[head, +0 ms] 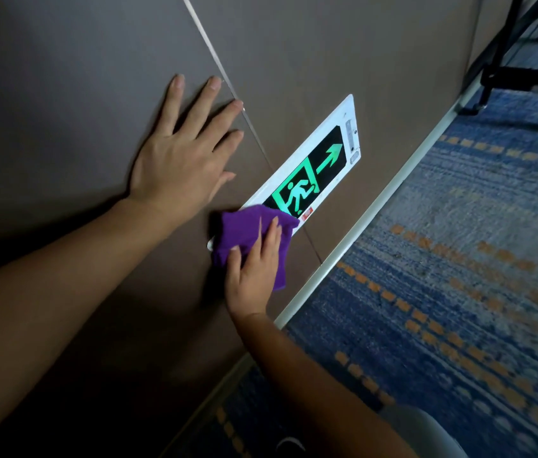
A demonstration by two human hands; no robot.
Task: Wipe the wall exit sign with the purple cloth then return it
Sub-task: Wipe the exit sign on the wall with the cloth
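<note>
Item, exit sign (313,166): low on the wall (79,94), near end going under the purple cloth (244,236). I am pressing the cloth flat with my right hand (256,269), fingers extended. My left hand (181,143) is resting spread, empty, bracing my lean.

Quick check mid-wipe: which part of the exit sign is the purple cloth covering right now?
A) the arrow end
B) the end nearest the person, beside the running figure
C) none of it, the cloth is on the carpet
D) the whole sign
B: the right hand presses the cloth over the sign at its near end, while the running figure and the arrow stay uncovered; the left hand lies flat on the wall.
</note>
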